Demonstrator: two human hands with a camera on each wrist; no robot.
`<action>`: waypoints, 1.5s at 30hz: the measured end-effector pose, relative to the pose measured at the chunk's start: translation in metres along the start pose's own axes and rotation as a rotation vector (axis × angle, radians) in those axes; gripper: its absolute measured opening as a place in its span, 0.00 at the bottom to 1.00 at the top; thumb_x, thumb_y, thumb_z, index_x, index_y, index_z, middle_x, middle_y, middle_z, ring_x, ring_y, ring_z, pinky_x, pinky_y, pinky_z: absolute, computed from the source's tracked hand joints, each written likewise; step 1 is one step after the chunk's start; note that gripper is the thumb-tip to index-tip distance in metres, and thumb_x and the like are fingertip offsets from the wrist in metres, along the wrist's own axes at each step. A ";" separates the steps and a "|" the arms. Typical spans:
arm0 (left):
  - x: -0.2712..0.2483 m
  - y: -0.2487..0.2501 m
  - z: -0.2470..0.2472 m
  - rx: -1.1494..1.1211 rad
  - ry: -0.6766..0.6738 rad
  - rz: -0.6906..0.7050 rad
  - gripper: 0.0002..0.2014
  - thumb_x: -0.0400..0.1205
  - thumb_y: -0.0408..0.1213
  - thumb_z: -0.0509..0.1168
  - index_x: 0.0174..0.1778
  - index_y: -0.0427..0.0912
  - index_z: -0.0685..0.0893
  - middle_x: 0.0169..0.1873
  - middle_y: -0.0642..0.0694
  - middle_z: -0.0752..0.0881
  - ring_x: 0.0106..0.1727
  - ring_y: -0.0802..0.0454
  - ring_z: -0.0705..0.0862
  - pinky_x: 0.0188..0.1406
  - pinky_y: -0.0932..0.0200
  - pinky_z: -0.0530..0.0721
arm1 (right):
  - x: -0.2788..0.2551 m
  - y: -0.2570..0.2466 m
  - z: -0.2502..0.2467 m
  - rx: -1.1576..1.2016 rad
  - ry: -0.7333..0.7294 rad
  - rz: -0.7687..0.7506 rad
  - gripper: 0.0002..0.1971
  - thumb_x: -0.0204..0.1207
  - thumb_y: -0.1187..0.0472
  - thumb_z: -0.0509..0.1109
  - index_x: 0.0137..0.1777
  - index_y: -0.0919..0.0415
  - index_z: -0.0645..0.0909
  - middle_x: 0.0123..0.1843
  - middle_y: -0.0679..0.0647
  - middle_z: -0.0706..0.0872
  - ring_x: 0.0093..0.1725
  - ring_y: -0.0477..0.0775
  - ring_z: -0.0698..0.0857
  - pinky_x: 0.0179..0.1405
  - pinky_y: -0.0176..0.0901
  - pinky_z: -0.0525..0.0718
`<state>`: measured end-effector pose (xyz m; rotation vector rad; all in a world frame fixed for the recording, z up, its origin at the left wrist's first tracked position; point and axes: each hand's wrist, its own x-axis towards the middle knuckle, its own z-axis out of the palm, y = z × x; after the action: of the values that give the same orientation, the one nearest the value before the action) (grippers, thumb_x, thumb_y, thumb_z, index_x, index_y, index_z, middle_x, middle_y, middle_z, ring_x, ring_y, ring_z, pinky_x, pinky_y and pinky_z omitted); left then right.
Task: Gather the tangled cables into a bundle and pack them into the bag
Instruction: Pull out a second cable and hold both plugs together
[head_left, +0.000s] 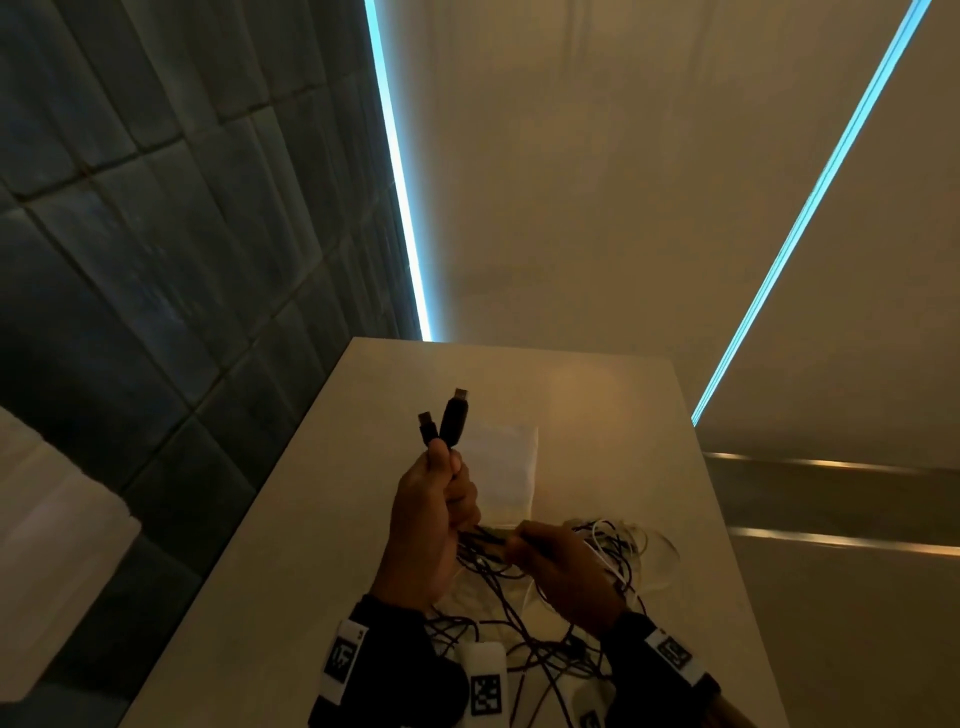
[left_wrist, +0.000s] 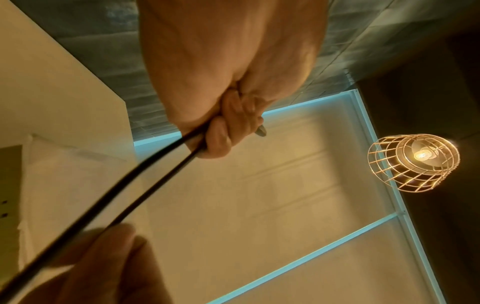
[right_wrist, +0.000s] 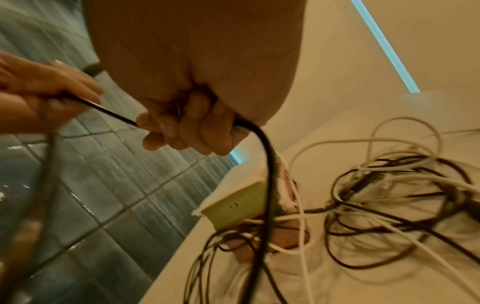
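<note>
Cables (head_left: 550, 613), black and white, are seen lying tangled on the pale table (head_left: 311, 519), just in front of what appears to be a white bag (head_left: 506, 467). Two black plug ends (head_left: 447, 418) are held upright in the left hand (head_left: 431, 519), whose fingers are curled round the cords. A black strand is gripped by the right hand's (head_left: 561, 571) closed fingers (right_wrist: 182, 127).
</note>
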<state>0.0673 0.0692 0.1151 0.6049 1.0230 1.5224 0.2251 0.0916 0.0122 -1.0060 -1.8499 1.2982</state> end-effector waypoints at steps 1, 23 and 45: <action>-0.001 0.001 -0.002 0.009 -0.007 0.004 0.18 0.89 0.44 0.49 0.35 0.41 0.69 0.20 0.53 0.62 0.19 0.58 0.56 0.18 0.63 0.58 | -0.001 0.008 0.000 -0.019 0.014 0.009 0.12 0.82 0.60 0.66 0.37 0.58 0.83 0.31 0.41 0.83 0.34 0.38 0.80 0.36 0.30 0.75; -0.010 0.008 -0.005 0.159 0.204 -0.073 0.16 0.90 0.42 0.49 0.44 0.41 0.77 0.29 0.37 0.88 0.23 0.47 0.81 0.18 0.61 0.74 | 0.009 -0.080 -0.017 0.473 0.126 0.014 0.10 0.82 0.66 0.64 0.42 0.72 0.78 0.24 0.53 0.69 0.21 0.47 0.65 0.20 0.36 0.65; -0.015 0.025 -0.013 -0.309 0.032 0.018 0.16 0.89 0.41 0.49 0.36 0.40 0.71 0.23 0.52 0.66 0.17 0.61 0.60 0.15 0.66 0.60 | -0.022 0.057 0.015 0.074 -0.040 0.167 0.17 0.84 0.58 0.62 0.33 0.60 0.79 0.23 0.44 0.73 0.24 0.39 0.70 0.28 0.33 0.68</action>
<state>0.0470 0.0517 0.1323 0.3739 0.7852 1.6694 0.2352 0.0780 -0.0480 -1.1220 -1.7644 1.4837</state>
